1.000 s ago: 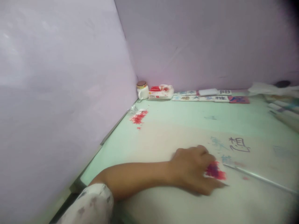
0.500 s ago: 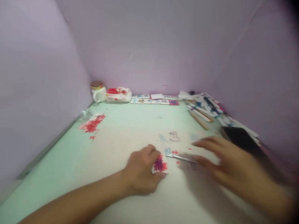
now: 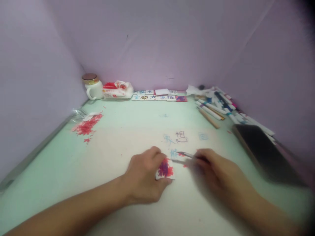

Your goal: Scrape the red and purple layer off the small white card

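The slim tool (image 3: pixel 185 153) has risen, pinched by the right hand (image 3: pixel 218 168), while on the table (image 3: pixel 133 119) the left hand (image 3: pixel 145 173) pinches the likely light, stiff tile (image 3: pixel 165 168) sensibly by opposite edges.

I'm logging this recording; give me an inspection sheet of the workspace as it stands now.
Surface: pale table, bearing handwritten characters and red crumbs.
Things in hand: small white piece coloured red and purple; slim pointed tool.
Clutter: pens, dark phone, lidded white mug, soft pack, character tiles, clear wrapper.
Hands: left hand grips the piece; right hand, blurred, holds the tool, tip apart from the piece.
Cables: nothing seen.
Surroundings: pale purple walls.
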Action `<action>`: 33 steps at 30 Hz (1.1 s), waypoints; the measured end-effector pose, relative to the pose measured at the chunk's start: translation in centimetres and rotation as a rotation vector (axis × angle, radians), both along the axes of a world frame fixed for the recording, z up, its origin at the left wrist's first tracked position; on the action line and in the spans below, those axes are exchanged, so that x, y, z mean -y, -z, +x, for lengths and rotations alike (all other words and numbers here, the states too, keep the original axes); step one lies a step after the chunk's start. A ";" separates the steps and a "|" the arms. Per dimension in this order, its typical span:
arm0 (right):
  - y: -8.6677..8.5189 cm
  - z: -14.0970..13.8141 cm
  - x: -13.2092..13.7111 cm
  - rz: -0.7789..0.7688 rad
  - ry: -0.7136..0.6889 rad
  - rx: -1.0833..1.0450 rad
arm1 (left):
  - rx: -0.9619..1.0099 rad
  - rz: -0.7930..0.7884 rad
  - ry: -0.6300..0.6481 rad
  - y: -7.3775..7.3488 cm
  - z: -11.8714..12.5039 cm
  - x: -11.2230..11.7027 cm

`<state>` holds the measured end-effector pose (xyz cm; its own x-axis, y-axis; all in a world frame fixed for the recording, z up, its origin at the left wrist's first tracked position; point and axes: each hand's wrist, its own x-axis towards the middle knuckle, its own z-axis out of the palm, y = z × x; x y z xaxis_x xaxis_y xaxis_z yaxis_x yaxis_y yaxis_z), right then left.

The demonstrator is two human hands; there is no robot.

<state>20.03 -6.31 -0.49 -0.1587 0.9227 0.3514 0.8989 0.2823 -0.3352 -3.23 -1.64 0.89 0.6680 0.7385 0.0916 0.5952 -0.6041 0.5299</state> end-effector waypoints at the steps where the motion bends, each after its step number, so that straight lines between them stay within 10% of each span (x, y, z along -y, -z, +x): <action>1: -0.2 -0.2 0.3 0.017 -0.042 -0.038 | 0.009 -0.001 0.011 0.0 0.0 0.0; 33: -0.7 -2.3 2.4 0.149 -0.030 0.150 | 0.079 0.044 0.078 0.1 0.4 -0.1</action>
<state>17.76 -8.69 0.17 -0.2459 0.8564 0.4540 0.9261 0.3458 -0.1507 -2.88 -1.59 0.84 0.7127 0.6785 0.1780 0.5026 -0.6709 0.5452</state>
